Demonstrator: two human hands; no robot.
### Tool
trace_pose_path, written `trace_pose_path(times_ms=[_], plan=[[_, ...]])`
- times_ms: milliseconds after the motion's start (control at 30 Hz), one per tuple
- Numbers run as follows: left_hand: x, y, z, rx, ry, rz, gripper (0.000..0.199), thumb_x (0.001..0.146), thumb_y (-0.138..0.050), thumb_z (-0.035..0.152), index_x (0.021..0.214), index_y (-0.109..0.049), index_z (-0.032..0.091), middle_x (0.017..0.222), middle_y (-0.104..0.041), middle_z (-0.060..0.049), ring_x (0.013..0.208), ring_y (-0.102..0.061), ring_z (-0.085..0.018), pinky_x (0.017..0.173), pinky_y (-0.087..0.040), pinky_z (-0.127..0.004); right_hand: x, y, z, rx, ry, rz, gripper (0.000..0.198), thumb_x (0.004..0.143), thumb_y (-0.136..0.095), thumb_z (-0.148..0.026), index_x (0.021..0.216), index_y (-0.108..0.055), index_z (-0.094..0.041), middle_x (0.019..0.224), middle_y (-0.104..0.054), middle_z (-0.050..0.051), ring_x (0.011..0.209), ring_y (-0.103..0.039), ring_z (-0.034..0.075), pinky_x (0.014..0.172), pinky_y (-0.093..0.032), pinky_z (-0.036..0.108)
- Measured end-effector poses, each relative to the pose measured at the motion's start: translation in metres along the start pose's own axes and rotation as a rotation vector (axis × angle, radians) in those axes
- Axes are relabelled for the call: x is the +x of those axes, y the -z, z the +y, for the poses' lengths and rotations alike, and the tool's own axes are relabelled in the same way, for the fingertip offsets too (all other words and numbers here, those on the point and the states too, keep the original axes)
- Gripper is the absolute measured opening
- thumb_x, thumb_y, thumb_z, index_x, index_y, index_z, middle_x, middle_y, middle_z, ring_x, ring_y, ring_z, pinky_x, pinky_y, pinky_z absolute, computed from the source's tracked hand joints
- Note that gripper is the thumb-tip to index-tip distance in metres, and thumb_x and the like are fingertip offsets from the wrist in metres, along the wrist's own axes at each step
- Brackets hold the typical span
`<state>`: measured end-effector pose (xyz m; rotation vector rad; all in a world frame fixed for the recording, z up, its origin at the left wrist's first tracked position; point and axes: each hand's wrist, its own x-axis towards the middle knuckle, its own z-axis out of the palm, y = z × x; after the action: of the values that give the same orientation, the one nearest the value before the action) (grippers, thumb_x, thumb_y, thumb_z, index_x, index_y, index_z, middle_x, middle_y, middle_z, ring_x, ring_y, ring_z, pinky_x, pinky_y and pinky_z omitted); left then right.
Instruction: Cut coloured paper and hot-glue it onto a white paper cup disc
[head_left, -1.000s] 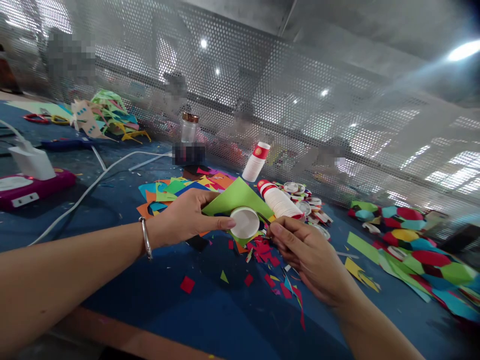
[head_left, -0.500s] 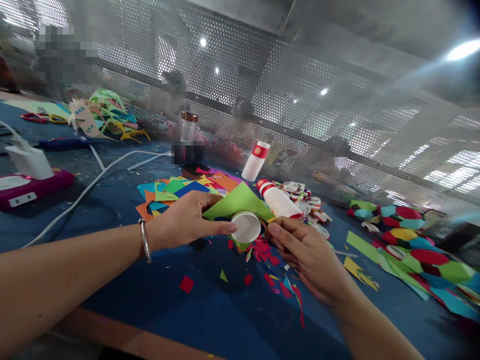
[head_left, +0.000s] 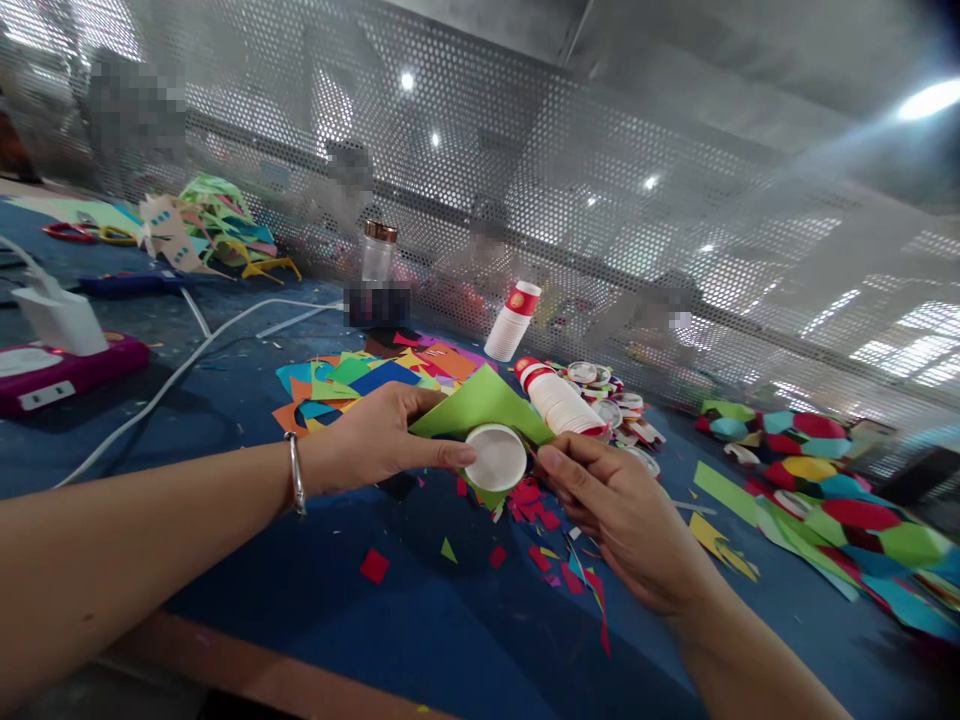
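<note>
Fingers of the left hand [head_left: 386, 432], in the head view, pinch an angular bright-green paper sheet [head_left: 486, 400] and a round white disc [head_left: 497, 458] above the blue table [head_left: 300, 590], seemingly to steady both; the right hand [head_left: 609, 500] closes its fingertips around a thin dark item [head_left: 532, 459], mostly hidden.

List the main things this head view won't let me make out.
Head view: inside of the right hand, hidden by its own thumb.
Head view: far side of the left hand, partly behind the green paper.
Head view: magenta power strip, cut off by the left edge.
</note>
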<state>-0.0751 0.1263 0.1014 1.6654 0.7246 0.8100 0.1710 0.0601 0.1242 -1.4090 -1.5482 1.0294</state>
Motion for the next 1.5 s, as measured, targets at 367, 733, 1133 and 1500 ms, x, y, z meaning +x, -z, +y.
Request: trace_pose_path(times_ms=[367,733,1133,1500], plan=[[0.0002,0.0016,0.0012,0.006,-0.010,-0.034,0.040,0.077,-0.080,0.048,0.104,-0.072,0.019,0.083,-0.068,0.001,0.065,-0.052,-0.010,0.056,-0.037,-0.021,0.0000,0.0019,0.0027,-0.019,0.002,-0.026,0.040,0.089,-0.067,-0.057,0.077,-0.058,-0.021,0.061,-0.034,-0.007,0.051,-0.022,0.008,0.043,-0.013,0.024],[0.0010,0.0036,0.0000,-0.021,-0.006,-0.070,0.043,0.075,-0.083,0.039,0.113,-0.072,0.020,0.098,-0.075,-0.002,0.076,-0.062,-0.013,0.064,-0.045,-0.022,0.0008,0.0038,0.0041,-0.071,0.059,-0.055,0.039,0.091,-0.066,-0.056,0.079,-0.060,-0.020,0.064,-0.036,-0.007,0.052,-0.024,0.007,0.044,-0.016,0.023],[0.0022,0.0002,0.0006,-0.234,0.010,-0.094,0.030,0.074,-0.085,0.031,0.100,-0.074,0.020,0.092,-0.075,-0.001,0.078,-0.064,-0.012,0.070,-0.048,-0.022,-0.0013,0.0031,-0.0019,-0.129,0.042,-0.064,0.040,0.092,-0.064,-0.058,0.078,-0.057,-0.020,0.054,-0.030,-0.010,0.045,-0.020,0.006,0.041,-0.011,0.025],[0.0026,0.0006,0.0040,-0.330,0.008,-0.154,0.028,0.079,-0.081,0.024,0.106,-0.077,0.021,0.102,-0.077,-0.005,0.092,-0.068,-0.015,0.084,-0.051,-0.026,-0.0008,0.0029,-0.0009,-0.167,0.052,-0.083,0.038,0.093,-0.063,-0.056,0.080,-0.058,-0.020,0.054,-0.036,-0.009,0.045,-0.023,0.006,0.041,-0.012,0.026]])
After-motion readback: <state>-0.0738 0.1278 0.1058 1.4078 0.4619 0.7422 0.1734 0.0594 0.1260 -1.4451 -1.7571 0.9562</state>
